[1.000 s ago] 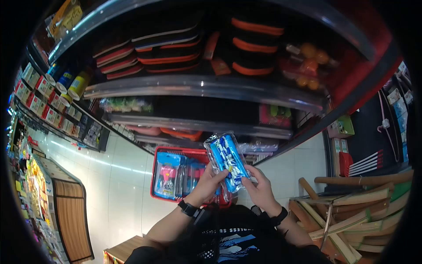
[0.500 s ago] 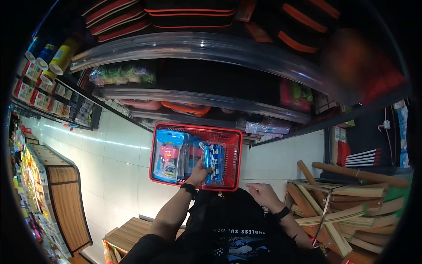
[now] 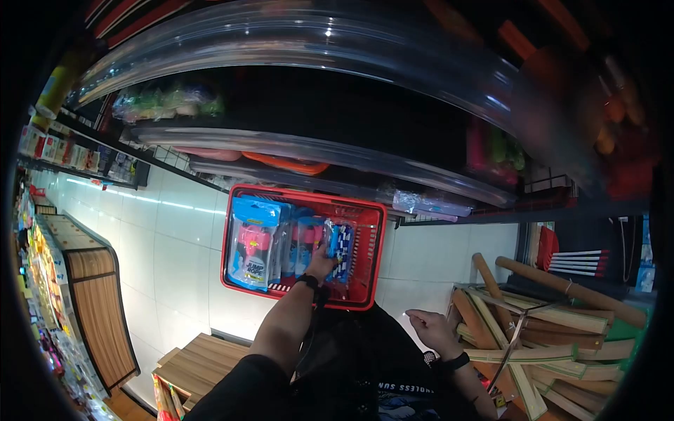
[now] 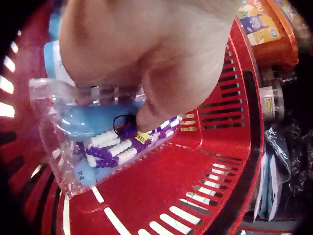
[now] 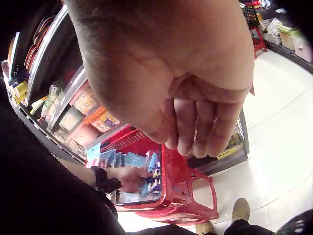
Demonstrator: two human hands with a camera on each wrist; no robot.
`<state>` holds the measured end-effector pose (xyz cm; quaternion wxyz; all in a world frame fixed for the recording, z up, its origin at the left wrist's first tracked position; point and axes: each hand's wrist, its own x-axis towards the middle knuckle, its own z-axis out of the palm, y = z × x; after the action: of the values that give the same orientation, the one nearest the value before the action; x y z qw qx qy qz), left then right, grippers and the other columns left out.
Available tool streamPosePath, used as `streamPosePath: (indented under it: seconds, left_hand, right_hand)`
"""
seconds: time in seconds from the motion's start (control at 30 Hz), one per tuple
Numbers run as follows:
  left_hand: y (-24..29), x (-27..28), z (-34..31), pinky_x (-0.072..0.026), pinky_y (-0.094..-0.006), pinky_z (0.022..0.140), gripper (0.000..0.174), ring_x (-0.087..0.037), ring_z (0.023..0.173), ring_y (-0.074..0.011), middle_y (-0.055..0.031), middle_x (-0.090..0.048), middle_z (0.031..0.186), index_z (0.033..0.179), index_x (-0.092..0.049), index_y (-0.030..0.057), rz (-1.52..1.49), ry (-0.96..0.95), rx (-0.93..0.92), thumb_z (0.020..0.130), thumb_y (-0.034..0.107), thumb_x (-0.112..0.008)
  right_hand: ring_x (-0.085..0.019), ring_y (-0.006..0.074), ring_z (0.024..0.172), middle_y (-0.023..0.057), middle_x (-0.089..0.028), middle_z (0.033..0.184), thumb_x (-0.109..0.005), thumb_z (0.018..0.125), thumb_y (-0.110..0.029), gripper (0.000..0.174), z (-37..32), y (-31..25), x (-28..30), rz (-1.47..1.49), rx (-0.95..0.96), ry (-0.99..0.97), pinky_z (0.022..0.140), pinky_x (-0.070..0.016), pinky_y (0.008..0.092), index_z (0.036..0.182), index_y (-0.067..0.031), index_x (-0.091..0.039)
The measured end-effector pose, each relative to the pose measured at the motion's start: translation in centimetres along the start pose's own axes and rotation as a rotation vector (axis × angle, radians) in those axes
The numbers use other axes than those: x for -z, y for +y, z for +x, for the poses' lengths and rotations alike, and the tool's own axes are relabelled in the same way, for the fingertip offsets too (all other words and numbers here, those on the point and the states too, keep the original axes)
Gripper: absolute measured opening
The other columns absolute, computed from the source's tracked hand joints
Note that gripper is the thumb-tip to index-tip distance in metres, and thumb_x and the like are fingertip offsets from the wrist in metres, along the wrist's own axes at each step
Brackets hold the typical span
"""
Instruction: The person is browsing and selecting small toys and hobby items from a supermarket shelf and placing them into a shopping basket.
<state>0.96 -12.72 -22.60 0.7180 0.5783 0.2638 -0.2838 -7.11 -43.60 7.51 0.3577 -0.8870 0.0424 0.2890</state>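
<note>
My left hand (image 3: 323, 265) reaches down into a red shopping basket (image 3: 382, 235) and pinches a clear packet holding a beaded jump rope (image 4: 110, 152). Its thumb lies on the packet near a yellow tag in the left wrist view. The rope has white and purple-blue beads, with blue beneath. At the basket's left stand packaged jump ropes (image 3: 254, 245) with pink and blue showing, the front one printed "JUMP ROPE". My right hand (image 3: 434, 331) hangs outside the basket at the right, loosely curled and holding nothing; its fingers (image 5: 205, 122) show close up in the right wrist view.
Dark shelves with clear front rails (image 3: 316, 38) rise beyond the basket. A wire rack of brown and tan strips (image 3: 523, 337) stands at the right. Wood-topped stands (image 3: 210, 354) are at the lower left, on a pale tiled floor (image 3: 182, 266).
Both hands held the jump rope packet up in front; the right hand let go and moved down to the right. The left hand lowered the packet into the basket's right part.
</note>
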Motion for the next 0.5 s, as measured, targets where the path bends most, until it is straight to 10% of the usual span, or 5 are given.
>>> streamPosePath:
  seconds: [0.17, 0.5]
  left_hand:
    - [1.3, -1.6, 0.6, -0.0442, -0.0481, 0.105, 0.093, -0.056, 0.127, -0.042, -0.0302, -0.058, 0.133, 0.155, -0.022, 0.0101, 0.803, 0.335, 0.176, 0.081, 0.024, -0.075]
    - [1.6, -4.3, -0.3, -0.0403, -0.0527, 0.109, 0.1, -0.048, 0.13, -0.0515, -0.0374, -0.047, 0.14, 0.159, -0.008, 0.0135, 0.763, 0.319, 0.14, 0.083, 0.024, -0.071]
  right_hand:
    - [-0.072, 0.0312, 0.08, 0.0177, -0.073, 0.092, -0.063, 0.096, -0.02, 0.021, -0.2, 1.7, 1.1, -0.018, 0.05, 0.041, 0.074, -0.0574, 0.0368, 0.111, -0.0097, -0.074]
    - [-0.072, 0.0162, 0.085, 0.011, -0.076, 0.098, -0.062, 0.1, -0.019, 0.024, 2.5, -2.8, 8.4, 0.207, 0.138, 0.338, 0.077, -0.055, 0.0293, 0.116, -0.004, -0.071]
